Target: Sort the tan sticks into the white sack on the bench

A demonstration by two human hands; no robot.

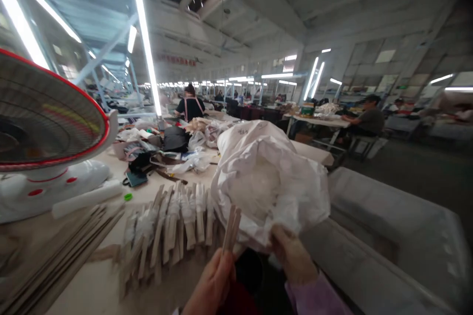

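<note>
My left hand (213, 285) is closed round a small bundle of thin wooden sticks (231, 229), held upright near the table's front edge. My right hand (291, 258), in a pink sleeve, grips the lower edge of a large white plastic bag (266, 177) that bulges above the table. To the left of the bag, a row of stick bundles tied with white wrapping (173, 226) lies fanned out on the tabletop.
A white and red fan (44, 123) stands at the left, with flat wooden slats (55, 256) in front of it. Bags, fabric and clutter (166, 150) cover the long table. A grey bin (388, 236) is at the right. People sit at distant tables.
</note>
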